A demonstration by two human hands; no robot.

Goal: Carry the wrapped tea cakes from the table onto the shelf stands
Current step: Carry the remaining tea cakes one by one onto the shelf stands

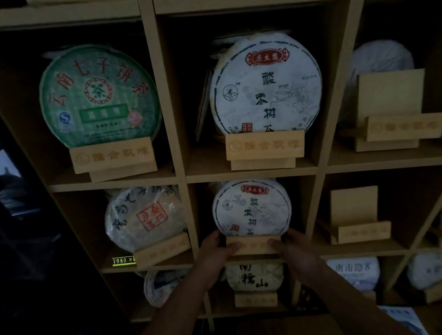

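Below, stand (254,245) edges (hand-covered)

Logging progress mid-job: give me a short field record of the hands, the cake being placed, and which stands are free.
left hand: grips the left end of the wooden stand
right hand: grips its right end
white-wrapped tea cake: upright on that stand, middle cubby
empty stand: cubby to the right, no cake
upper right stand: front empty; wrapped cake behind it
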